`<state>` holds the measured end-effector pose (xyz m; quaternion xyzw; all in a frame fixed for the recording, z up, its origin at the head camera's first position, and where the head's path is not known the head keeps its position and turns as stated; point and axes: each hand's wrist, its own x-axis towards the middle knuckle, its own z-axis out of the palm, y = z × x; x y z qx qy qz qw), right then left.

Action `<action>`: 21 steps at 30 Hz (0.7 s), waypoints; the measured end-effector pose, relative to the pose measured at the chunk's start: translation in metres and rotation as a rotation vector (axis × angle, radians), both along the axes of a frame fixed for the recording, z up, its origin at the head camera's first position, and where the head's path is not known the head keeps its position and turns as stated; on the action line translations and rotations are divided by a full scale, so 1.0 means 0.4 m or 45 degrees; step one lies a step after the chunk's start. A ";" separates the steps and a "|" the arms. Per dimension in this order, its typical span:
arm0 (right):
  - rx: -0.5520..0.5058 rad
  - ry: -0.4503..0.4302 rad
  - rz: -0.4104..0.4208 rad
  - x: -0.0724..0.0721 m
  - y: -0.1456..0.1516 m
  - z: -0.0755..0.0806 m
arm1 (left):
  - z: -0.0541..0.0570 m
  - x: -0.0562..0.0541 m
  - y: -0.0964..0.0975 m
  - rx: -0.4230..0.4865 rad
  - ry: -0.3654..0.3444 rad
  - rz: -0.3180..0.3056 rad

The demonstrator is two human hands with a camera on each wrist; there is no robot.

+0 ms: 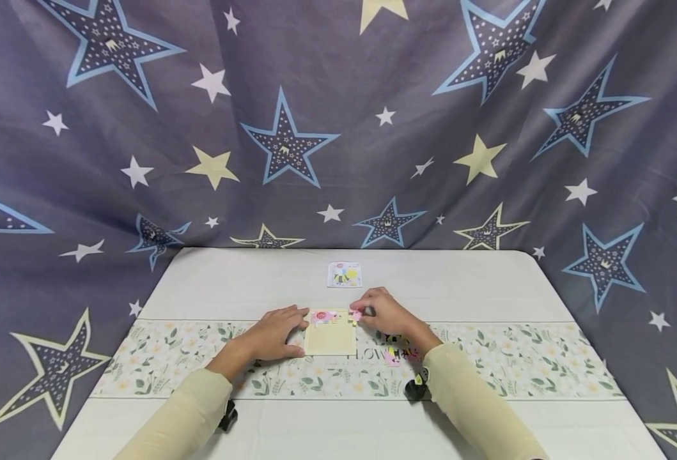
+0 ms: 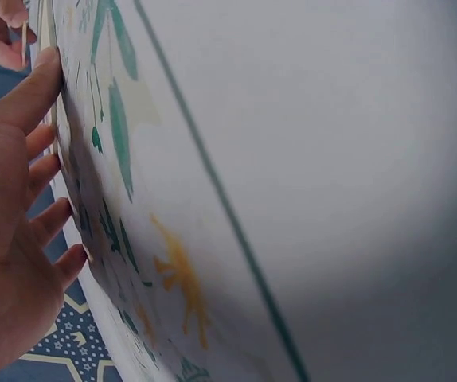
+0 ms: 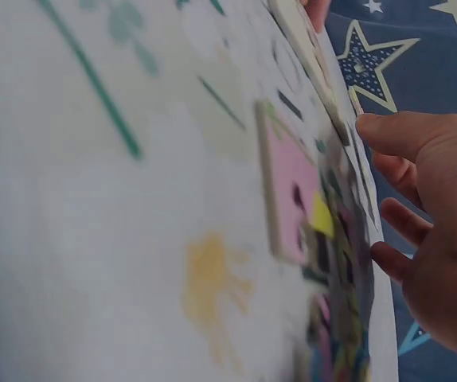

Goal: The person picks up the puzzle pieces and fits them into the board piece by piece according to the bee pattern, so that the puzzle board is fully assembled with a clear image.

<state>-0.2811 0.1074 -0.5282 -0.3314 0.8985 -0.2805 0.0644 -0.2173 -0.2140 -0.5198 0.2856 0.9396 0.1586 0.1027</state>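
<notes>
A shallow pale-yellow puzzle tray lies flat on the table, with pink picture pieces set along its top left. My left hand rests at the tray's left side, thumb and fingers spread; in the left wrist view its thumb touches the edge. Over the top right corner, my right hand pinches a small pink puzzle piece between thumb and fingers. The right wrist view shows that hand from the side, its piece mostly hidden behind the thumb.
Loose puzzle pieces lie right of the tray, under the right forearm; a pink one shows in the right wrist view. Behind the tray is a picture card with a bee. A floral band crosses the white table; a starry curtain hangs behind.
</notes>
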 end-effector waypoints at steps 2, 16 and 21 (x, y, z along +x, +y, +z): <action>0.009 -0.002 -0.001 0.000 -0.012 -0.004 | 0.002 0.001 0.001 0.008 -0.001 -0.002; 0.059 0.059 0.061 0.007 -0.058 -0.002 | 0.006 0.004 0.006 -0.006 -0.002 -0.004; 0.065 0.035 0.041 0.004 -0.064 0.001 | 0.000 0.000 0.001 -0.019 0.005 -0.001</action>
